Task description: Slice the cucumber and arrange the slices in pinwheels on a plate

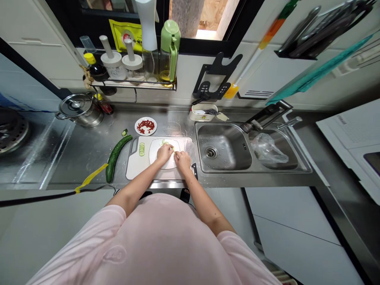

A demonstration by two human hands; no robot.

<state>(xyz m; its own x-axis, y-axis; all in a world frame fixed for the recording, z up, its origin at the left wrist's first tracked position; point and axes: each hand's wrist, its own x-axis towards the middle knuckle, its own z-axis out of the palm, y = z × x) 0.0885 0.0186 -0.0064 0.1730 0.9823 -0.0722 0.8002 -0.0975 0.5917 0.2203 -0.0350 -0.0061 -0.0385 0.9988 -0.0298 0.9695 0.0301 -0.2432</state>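
Over a white plate [153, 149] on the cutting board [135, 168], my left hand [164, 153] pinches a pale green cucumber slice [173, 149]. My right hand [183, 162] is closed beside it, its fingertips close together at the same slice. A few more cucumber slices [164, 142] lie at the plate's far side. On the board's left part, several overlapping slices [141, 149] form a short row. A knife, its black handle [194, 170] showing, lies at the board's right edge; its blade is partly hidden by my right hand.
Left of the board lie a whole-looking cucumber [115, 158] and a cut end [124, 132]. A small plate of chopped red pieces [145, 126] stands behind. The double sink [225, 148] is on the right, a lidded pot [80, 111] far left. A black cable [38, 198] crosses at lower left.
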